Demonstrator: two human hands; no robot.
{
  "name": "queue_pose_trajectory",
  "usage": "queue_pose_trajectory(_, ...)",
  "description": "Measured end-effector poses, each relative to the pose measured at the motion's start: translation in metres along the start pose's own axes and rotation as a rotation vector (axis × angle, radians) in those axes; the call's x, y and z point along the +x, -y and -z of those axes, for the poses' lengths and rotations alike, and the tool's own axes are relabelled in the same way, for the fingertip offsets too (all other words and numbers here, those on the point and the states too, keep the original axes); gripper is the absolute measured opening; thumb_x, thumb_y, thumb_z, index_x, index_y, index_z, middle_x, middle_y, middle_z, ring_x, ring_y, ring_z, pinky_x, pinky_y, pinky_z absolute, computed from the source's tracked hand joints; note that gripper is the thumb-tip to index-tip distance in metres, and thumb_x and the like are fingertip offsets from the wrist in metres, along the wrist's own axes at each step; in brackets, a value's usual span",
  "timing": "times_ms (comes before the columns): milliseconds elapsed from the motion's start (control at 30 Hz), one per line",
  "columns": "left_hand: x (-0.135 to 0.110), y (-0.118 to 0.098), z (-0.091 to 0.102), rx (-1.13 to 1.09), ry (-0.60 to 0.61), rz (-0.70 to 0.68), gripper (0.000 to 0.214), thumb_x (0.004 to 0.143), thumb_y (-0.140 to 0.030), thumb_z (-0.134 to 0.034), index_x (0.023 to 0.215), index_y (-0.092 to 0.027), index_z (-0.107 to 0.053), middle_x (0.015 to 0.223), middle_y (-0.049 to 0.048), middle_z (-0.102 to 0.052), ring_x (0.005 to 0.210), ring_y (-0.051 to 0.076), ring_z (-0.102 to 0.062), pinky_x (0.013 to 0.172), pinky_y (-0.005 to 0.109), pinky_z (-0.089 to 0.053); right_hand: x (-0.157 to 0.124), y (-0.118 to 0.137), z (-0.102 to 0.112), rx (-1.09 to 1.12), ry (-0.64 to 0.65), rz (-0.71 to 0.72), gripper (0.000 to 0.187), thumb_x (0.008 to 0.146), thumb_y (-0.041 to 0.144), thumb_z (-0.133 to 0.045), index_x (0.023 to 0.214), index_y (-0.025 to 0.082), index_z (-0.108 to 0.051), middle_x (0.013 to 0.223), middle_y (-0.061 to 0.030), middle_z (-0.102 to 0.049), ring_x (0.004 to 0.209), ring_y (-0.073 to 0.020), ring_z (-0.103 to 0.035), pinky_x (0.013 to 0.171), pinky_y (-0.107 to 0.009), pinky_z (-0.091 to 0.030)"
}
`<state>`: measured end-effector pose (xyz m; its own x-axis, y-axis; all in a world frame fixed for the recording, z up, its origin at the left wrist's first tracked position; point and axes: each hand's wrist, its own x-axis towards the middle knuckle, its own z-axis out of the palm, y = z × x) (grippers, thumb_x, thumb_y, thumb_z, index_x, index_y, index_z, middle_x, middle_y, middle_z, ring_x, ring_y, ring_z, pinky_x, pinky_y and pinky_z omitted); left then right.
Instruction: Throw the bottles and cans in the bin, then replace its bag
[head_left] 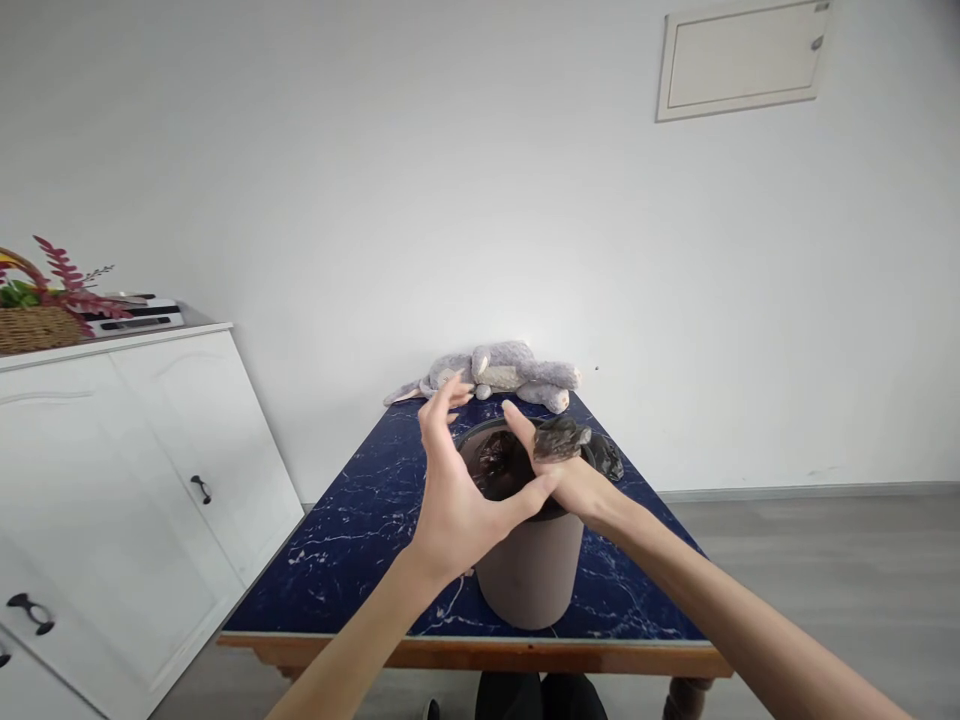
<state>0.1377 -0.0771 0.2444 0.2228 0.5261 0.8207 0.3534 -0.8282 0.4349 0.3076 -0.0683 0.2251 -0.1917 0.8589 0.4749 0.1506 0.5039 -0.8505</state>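
Note:
A beige round bin (531, 575) stands near the front of a dark blue marbled table (360, 540). A black plastic liner bag (570, 440) sits in its mouth and bunches over the right rim. My right hand (559, 470) grips the bunched black bag at the right rim. My left hand (450, 490) hovers open over the bin's left rim, fingers spread, holding nothing.
A grey plush toy (502, 370) lies at the table's far end against the white wall. A white cabinet (112, 480) stands at the left, carrying a wicker basket (34, 325) with red and green foliage. Grey floor lies to the right.

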Motion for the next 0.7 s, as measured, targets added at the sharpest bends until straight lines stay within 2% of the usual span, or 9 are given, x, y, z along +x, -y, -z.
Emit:
queue_pose_trajectory(67, -0.004, 0.010, -0.001, -0.121, 0.089, 0.149, 0.111, 0.079, -0.047, -0.089, 0.161, -0.031, -0.016, 0.150, 0.0161, -0.048, 0.145, 0.035, -0.048, 0.121, 0.054, -0.041, 0.004, 0.004, 0.002, 0.084, -0.092, -0.131, 0.064, 0.095, 0.074, -0.058, 0.141, 0.032, -0.068, 0.149, -0.0075, -0.065, 0.154, -0.0355, -0.040, 0.129, -0.060, -0.027)
queue_pose_trajectory(167, -0.003, 0.015, -0.001, -0.254, 0.309, 0.296, 0.109, 0.078, -0.046, -0.091, 0.158, -0.031, -0.018, 0.146, 0.0168, -0.054, 0.141, 0.035, -0.055, 0.117, 0.052, -0.048, 0.009, 0.016, 0.003, 0.176, -0.198, -0.294, 0.065, 0.093, 0.077, -0.060, 0.137, 0.029, -0.070, 0.146, -0.0076, -0.067, 0.151, -0.0363, -0.045, 0.128, -0.061, -0.028)
queue_pose_trajectory(233, 0.001, 0.015, -0.002, -0.287, 0.387, 0.357, 0.105, 0.077, -0.047, -0.092, 0.155, -0.032, -0.023, 0.150, 0.0176, -0.054, 0.141, 0.035, -0.057, 0.116, 0.053, -0.050, 0.010, 0.024, 0.006, 0.182, -0.178, -0.333, 0.058, 0.092, 0.073, -0.065, 0.127, 0.028, -0.075, 0.137, -0.0076, -0.072, 0.143, -0.0367, -0.054, 0.125, -0.059, -0.033)
queue_pose_trajectory(367, 0.009, 0.012, -0.004, -0.314, 0.447, 0.441, 0.083, 0.080, -0.045, -0.089, 0.143, -0.031, -0.036, 0.148, 0.0158, -0.060, 0.134, 0.034, -0.064, 0.109, 0.051, -0.055, 0.006, 0.032, 0.013, 0.115, -0.122, -0.353, 0.044, 0.091, 0.067, -0.070, 0.106, 0.026, -0.079, 0.113, -0.0074, -0.079, 0.119, -0.0355, -0.066, 0.113, -0.054, -0.044)
queue_pose_trajectory(433, 0.013, 0.011, -0.003, -0.292, 0.472, 0.431, 0.070, 0.083, -0.042, -0.086, 0.137, -0.028, -0.042, 0.141, 0.0140, -0.066, 0.127, 0.033, -0.068, 0.103, 0.049, -0.058, 0.004, 0.032, 0.016, 0.088, -0.145, -0.349, 0.043, 0.092, 0.066, -0.069, 0.098, 0.024, -0.077, 0.102, -0.0065, -0.078, 0.109, -0.0332, -0.068, 0.104, -0.050, -0.048)
queue_pose_trajectory(533, 0.017, 0.012, 0.000, -0.195, 0.534, 0.341, 0.040, 0.091, -0.037, -0.075, 0.125, -0.025, -0.057, 0.126, 0.0105, -0.072, 0.117, 0.031, -0.070, 0.094, 0.044, -0.058, -0.001, 0.031, 0.019, 0.057, -0.189, -0.295, 0.043, 0.091, 0.065, -0.071, 0.087, 0.023, -0.072, 0.092, -0.0042, -0.075, 0.097, -0.0283, -0.065, 0.091, -0.043, -0.051)
queue_pose_trajectory(600, 0.019, 0.013, 0.003, -0.138, 0.567, 0.255, 0.022, 0.094, -0.032, -0.069, 0.113, -0.023, -0.066, 0.118, 0.0094, -0.073, 0.113, 0.030, -0.070, 0.093, 0.040, -0.057, -0.005, 0.031, 0.021, 0.033, -0.179, -0.257, 0.043, 0.091, 0.064, -0.072, 0.080, 0.023, -0.068, 0.084, -0.0024, -0.071, 0.085, -0.0243, -0.061, 0.080, -0.038, -0.050)
queue_pose_trajectory(700, 0.021, 0.013, 0.005, -0.123, 0.601, 0.159, 0.009, 0.092, -0.023, -0.065, 0.099, -0.021, -0.070, 0.110, 0.0083, -0.073, 0.109, 0.028, -0.069, 0.092, 0.036, -0.055, -0.012, 0.033, 0.025, -0.007, -0.115, -0.234, 0.048, 0.093, 0.063, -0.071, 0.068, 0.023, -0.061, 0.070, 0.0002, -0.059, 0.069, -0.0187, -0.049, 0.067, -0.034, -0.044)
